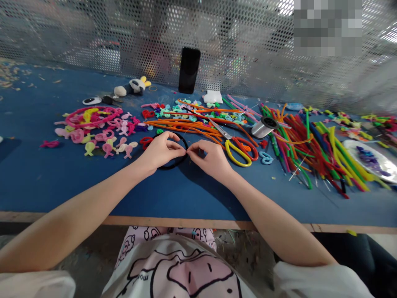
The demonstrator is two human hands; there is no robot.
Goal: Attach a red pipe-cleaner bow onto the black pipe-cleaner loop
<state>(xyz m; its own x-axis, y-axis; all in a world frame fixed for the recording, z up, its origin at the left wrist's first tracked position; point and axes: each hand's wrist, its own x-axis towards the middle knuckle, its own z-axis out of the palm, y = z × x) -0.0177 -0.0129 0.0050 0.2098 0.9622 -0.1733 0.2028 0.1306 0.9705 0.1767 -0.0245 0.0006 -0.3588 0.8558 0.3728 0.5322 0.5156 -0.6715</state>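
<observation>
Just left of the table's middle, my left hand (pixel 166 150) is closed in a pinch on a thin black ring (pixel 173 167), possibly a headband or hoop. The ring's left part is hidden behind that hand. My right hand (pixel 211 157) is also pinched, its fingertips meeting the left ones at the ring's right edge. Whatever lies between the right fingertips is too small to make out. Beside my right hand, scissors (pixel 237 149) with one yellow and one red handle lie with the blades pointing away to the left.
Pink and yellow twisted pipe-cleaner shapes (pixel 102 134) lie at left. Orange pipe cleaners (pixel 192 127) stretch beyond my hands. At right are a wire spool (pixel 263 127), many coloured pipe cleaners (pixel 310 145) and a white plate (pixel 384 167). A phone (pixel 189 70) leans against the perforated metal screen (pixel 149 37).
</observation>
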